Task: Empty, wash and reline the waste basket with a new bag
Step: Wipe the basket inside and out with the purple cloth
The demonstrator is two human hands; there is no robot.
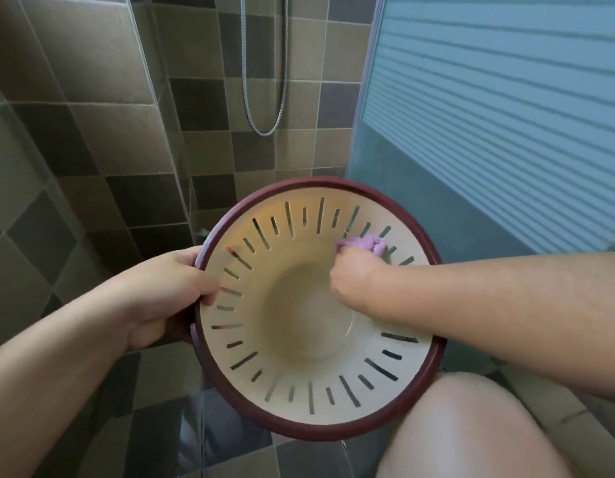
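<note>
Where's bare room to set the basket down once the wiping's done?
Bare floor tile lies left of the basket, toward the tiled wall. Crowded spots: the right side, between the knee and the glass door. The left hand holds the rim; the right hand grips the purple cloth.

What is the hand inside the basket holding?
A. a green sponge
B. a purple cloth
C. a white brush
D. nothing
B: the right hand grips a crumpled purple cloth against the slotted inner wall of the round cream plastic waste basket with a dark red rim.
</note>
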